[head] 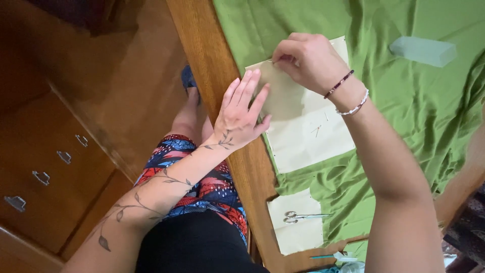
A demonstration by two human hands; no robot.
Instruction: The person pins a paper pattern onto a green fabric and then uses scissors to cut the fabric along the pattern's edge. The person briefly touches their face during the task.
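A cream paper pattern piece (303, 126) lies flat on green fabric (404, 121) spread over a wooden bench (222, 60), and both hands work at the piece's upper corner. The left hand (240, 114) lies palm-down on the pattern's left edge, fingers (245, 88) straight and slightly fanned, gripping nothing. The right hand (308, 58) sits just above it on the pattern's top corner, fingers pinched together on something very thin at the paper (too small to tell what it is). Two small pins (318, 130) rest on the pattern near its middle. Below the pattern, a second cream piece (295, 237) lies on the fabric with a pair of scissors (303, 216) on top of it. Up and to the right of the pattern, well apart from it, a pale green block (423, 50) sits on the fabric. Left of the pattern, beyond the bench edge, stands a wooden chest of drawers (45, 172), all its drawers closed.
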